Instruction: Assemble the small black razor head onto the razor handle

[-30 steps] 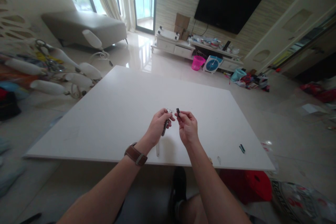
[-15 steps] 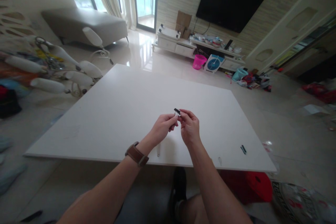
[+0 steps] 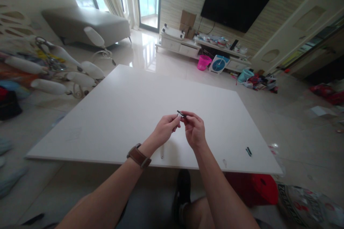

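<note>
Over the near middle of a white tabletop (image 3: 150, 103), both of my hands meet at a small black-and-silver piece (image 3: 181, 115), too small to identify. My left hand (image 3: 166, 127) pinches its silver end between thumb and forefinger. On the black part, the fingertips of my right hand (image 3: 195, 130) are closed. Below my left wrist lies a slim white strip (image 3: 162, 152), partly hidden by that arm. Two short dark green strips (image 3: 248, 151) lie near the right edge. A small clear piece (image 3: 224, 163) rests by the front edge.
A lamp with white shades (image 3: 51, 87) stands close to the table's left side. Under the front right edge sits a red stool-like object (image 3: 264, 189), beside a printed bag (image 3: 306, 202). Beyond the table are a pink basket (image 3: 204, 62) and a box fan (image 3: 219, 64).
The black part has turned between my fingers and now looks thinner and flatter. My right fingers have shifted slightly along it; the things on the table stay where they were.
</note>
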The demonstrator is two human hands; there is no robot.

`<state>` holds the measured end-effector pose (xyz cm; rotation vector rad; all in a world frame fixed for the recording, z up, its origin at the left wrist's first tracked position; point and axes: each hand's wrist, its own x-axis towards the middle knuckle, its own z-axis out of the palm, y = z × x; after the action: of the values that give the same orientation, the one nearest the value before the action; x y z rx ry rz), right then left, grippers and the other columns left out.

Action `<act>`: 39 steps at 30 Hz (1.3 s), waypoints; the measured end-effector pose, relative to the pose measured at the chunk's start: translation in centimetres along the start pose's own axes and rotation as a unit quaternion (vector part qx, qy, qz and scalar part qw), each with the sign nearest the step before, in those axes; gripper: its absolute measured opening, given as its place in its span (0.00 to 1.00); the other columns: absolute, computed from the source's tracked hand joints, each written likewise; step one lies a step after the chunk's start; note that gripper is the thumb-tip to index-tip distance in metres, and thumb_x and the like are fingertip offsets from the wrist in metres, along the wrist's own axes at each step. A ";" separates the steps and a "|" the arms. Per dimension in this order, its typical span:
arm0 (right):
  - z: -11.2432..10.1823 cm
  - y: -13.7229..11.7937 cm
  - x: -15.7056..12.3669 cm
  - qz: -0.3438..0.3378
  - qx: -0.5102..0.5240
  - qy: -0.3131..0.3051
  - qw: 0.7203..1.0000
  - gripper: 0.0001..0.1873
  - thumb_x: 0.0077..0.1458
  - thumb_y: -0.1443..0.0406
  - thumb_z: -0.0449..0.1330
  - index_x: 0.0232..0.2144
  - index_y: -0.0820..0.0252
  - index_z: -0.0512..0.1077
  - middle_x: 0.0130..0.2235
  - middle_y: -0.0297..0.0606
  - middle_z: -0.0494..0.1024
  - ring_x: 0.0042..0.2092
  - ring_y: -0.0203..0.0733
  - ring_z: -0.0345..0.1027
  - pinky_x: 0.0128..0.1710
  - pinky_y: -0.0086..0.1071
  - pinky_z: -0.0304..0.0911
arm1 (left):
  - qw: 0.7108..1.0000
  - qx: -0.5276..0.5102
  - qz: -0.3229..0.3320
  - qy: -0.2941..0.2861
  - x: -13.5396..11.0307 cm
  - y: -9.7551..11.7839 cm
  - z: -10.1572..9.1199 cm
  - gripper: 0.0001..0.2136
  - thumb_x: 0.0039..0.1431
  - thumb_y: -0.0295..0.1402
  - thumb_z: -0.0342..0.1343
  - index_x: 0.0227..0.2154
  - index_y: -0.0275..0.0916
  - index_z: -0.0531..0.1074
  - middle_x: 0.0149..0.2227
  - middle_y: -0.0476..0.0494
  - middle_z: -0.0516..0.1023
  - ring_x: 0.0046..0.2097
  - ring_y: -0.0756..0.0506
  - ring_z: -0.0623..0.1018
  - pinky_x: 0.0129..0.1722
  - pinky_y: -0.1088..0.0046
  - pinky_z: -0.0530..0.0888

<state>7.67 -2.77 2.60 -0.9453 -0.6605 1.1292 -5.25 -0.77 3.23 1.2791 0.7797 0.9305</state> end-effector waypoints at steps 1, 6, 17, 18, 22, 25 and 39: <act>0.0 0.0 0.0 0.000 0.001 -0.006 1.000 0.08 0.44 0.67 0.63 0.28 0.60 0.82 0.31 0.39 0.82 0.35 0.40 0.74 0.39 0.35 0.71 | 1.000 -0.003 0.001 0.000 0.0 0.0 0.0 0.20 0.58 0.49 0.56 0.19 0.39 0.70 0.16 0.51 0.62 0.21 0.51 0.59 0.21 0.74 0.53; 0.2 0.0 0.0 -0.008 0.021 -0.028 0.999 0.07 0.46 0.67 0.65 0.30 0.58 0.82 0.35 0.38 0.82 0.38 0.40 0.74 0.43 0.35 0.71 | 1.000 -0.004 -0.003 0.007 -0.1 0.2 -0.1 0.21 0.59 0.50 0.54 0.20 0.39 0.69 0.16 0.51 0.61 0.20 0.52 0.58 0.20 0.74 0.52; 0.3 0.1 0.0 -0.012 0.038 -0.036 0.999 0.07 0.44 0.63 0.72 0.28 0.59 0.81 0.32 0.35 0.82 0.35 0.36 0.74 0.44 0.33 0.71 | 1.000 -0.016 0.013 -0.018 -0.1 -0.1 -0.3 0.22 0.62 0.50 0.52 0.21 0.38 0.66 0.17 0.53 0.61 0.21 0.53 0.58 0.21 0.75 0.52; 0.3 0.2 0.0 -0.014 0.035 -0.031 0.999 0.07 0.43 0.64 0.72 0.27 0.59 0.80 0.31 0.34 0.82 0.35 0.36 0.74 0.43 0.33 0.71 | 1.000 -0.009 0.017 -0.021 -0.1 -0.2 -0.3 0.21 0.62 0.49 0.52 0.21 0.38 0.66 0.17 0.53 0.60 0.21 0.53 0.58 0.21 0.75 0.52; 0.1 0.4 0.2 -0.020 0.027 -0.016 0.999 0.08 0.42 0.65 0.73 0.25 0.59 0.78 0.29 0.33 0.80 0.34 0.35 0.74 0.40 0.32 0.72 | 0.999 0.016 0.030 -0.027 0.0 -0.4 -0.4 0.20 0.63 0.47 0.51 0.21 0.38 0.66 0.18 0.54 0.59 0.22 0.53 0.57 0.22 0.74 0.52; 0.0 0.4 0.3 -0.019 0.027 0.001 0.999 0.10 0.41 0.66 0.74 0.28 0.58 0.78 0.29 0.32 0.80 0.33 0.34 0.73 0.36 0.29 0.71 | 0.999 0.030 0.035 -0.026 0.1 -0.5 -0.4 0.19 0.63 0.45 0.51 0.21 0.37 0.66 0.18 0.54 0.59 0.22 0.53 0.57 0.23 0.73 0.52; -1.2 -0.1 0.6 0.026 -0.046 -0.049 0.997 0.16 0.45 0.66 0.69 0.41 0.56 0.81 0.34 0.31 0.76 0.34 0.31 0.68 0.38 0.28 0.68 | 0.998 0.031 0.032 -0.041 -0.4 0.0 -0.4 0.17 0.64 0.42 0.50 0.21 0.38 0.65 0.20 0.53 0.60 0.24 0.52 0.59 0.25 0.71 0.54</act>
<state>8.88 -2.56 2.09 -0.9950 -0.7764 1.2060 -5.79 -0.94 3.15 1.3951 0.7123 0.9053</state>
